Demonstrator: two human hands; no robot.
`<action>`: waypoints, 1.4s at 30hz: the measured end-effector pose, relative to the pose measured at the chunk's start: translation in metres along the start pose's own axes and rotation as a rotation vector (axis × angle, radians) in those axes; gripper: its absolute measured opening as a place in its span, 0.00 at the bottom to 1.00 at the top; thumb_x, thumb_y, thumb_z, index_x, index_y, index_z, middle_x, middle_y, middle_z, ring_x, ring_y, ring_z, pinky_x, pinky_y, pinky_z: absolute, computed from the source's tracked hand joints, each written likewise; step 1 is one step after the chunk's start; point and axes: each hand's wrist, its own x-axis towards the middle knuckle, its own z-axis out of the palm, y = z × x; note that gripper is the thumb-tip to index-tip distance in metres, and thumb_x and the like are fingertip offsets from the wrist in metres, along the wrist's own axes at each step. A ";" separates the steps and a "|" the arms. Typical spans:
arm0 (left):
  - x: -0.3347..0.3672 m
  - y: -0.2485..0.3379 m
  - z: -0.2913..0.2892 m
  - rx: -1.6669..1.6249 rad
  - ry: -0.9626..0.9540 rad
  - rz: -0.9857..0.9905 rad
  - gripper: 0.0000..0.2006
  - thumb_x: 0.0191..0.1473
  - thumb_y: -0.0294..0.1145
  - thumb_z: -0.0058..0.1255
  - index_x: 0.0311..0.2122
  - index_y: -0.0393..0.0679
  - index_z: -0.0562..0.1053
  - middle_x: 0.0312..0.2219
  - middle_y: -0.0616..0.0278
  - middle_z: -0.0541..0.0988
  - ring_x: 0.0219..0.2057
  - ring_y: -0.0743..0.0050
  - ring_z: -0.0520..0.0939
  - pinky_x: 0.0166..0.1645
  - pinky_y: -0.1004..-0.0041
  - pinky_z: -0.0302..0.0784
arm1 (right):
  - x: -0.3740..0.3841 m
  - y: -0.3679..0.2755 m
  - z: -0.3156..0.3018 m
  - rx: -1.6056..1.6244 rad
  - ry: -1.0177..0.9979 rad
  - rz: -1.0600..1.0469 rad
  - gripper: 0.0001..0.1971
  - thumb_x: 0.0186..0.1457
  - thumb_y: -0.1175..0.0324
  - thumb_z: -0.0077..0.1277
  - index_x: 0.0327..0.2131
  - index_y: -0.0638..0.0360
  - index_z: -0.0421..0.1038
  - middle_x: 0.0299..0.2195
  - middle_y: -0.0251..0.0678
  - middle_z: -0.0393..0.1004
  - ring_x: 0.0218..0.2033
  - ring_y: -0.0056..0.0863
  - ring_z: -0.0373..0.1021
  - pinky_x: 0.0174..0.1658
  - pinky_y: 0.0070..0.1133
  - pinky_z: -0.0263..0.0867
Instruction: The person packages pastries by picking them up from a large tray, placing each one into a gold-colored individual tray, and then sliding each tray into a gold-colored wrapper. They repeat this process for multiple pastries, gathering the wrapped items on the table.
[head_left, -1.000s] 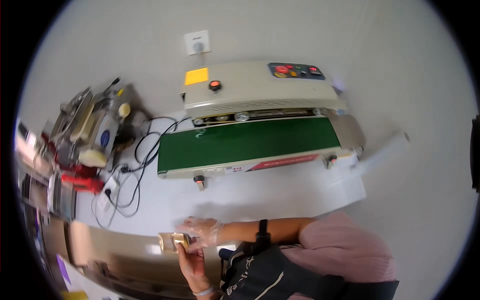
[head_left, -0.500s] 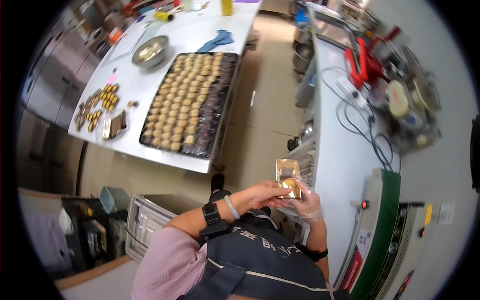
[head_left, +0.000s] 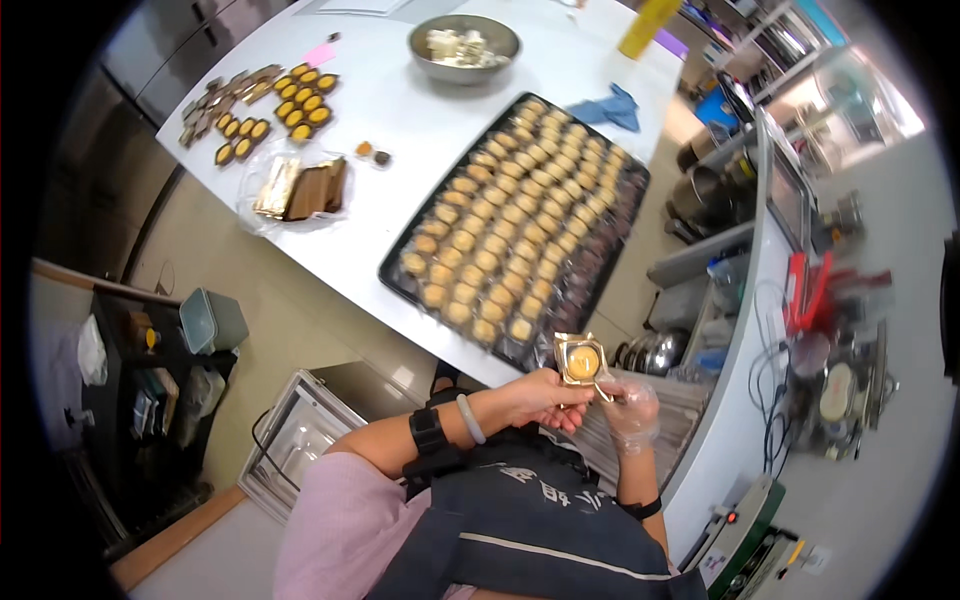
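My bare left hand [head_left: 548,399] pinched the near edge of the gold packet [head_left: 581,361] between thumb and fingers; it lay just beyond them, long axis unclear. Gloved right hand [head_left: 631,411], at its near right corner, had curled fingers; could not tell whether they pinched.

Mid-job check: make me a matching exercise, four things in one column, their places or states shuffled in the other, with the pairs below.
Things:
1. gold packet
2. grey bowl
3. black tray
4. blue cloth

Places or states:
A. lying crumpled on the white table
B. filled with rows of small round pieces
C. held in the left hand
D. holding white chunks

Pairs: 1-C, 2-D, 3-B, 4-A
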 end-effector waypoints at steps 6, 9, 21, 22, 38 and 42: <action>-0.059 0.056 -0.023 1.000 0.636 0.483 0.30 0.38 0.44 0.56 0.43 0.36 0.60 0.20 0.56 0.72 0.21 0.66 0.74 0.23 0.74 0.67 | 0.048 -0.022 0.048 0.129 0.104 0.018 0.11 0.27 0.80 0.56 0.21 0.56 0.70 0.20 0.36 0.70 0.21 0.32 0.67 0.25 0.23 0.63; -0.076 0.070 -0.027 1.108 0.651 0.800 0.33 0.39 0.41 0.55 0.49 0.41 0.57 0.24 0.56 0.72 0.22 0.65 0.73 0.25 0.73 0.67 | 0.062 -0.027 0.069 0.202 0.041 -0.017 0.10 0.28 0.81 0.55 0.21 0.57 0.69 0.21 0.37 0.70 0.21 0.32 0.67 0.25 0.22 0.63; -0.102 0.093 -0.057 1.398 0.704 1.119 0.15 0.41 0.25 0.49 0.39 0.44 0.71 0.20 0.61 0.67 0.20 0.67 0.71 0.22 0.74 0.66 | 0.108 -0.075 0.106 0.298 0.140 -0.164 0.10 0.29 0.81 0.56 0.19 0.58 0.66 0.16 0.35 0.67 0.17 0.29 0.64 0.20 0.20 0.59; -0.103 0.098 -0.065 1.394 0.664 1.151 0.15 0.40 0.25 0.49 0.39 0.42 0.71 0.20 0.61 0.67 0.20 0.67 0.71 0.22 0.74 0.66 | 0.111 -0.078 0.113 0.346 0.163 -0.113 0.10 0.30 0.81 0.56 0.18 0.58 0.66 0.15 0.35 0.66 0.16 0.28 0.63 0.20 0.19 0.59; -0.257 0.228 -0.263 1.286 0.492 1.170 0.20 0.38 0.20 0.45 0.41 0.45 0.70 0.19 0.62 0.65 0.18 0.69 0.68 0.21 0.74 0.64 | 0.257 -0.232 0.272 0.131 0.088 -0.377 0.11 0.33 0.78 0.54 0.27 0.57 0.67 0.24 0.34 0.72 0.19 0.24 0.67 0.22 0.17 0.62; -0.290 0.237 -0.286 1.404 0.642 1.239 0.21 0.36 0.18 0.45 0.41 0.44 0.70 0.18 0.62 0.64 0.17 0.69 0.67 0.21 0.74 0.63 | 0.259 -0.250 0.302 0.275 -0.070 -0.194 0.15 0.34 0.78 0.54 0.31 0.56 0.69 0.27 0.32 0.72 0.19 0.20 0.68 0.21 0.16 0.61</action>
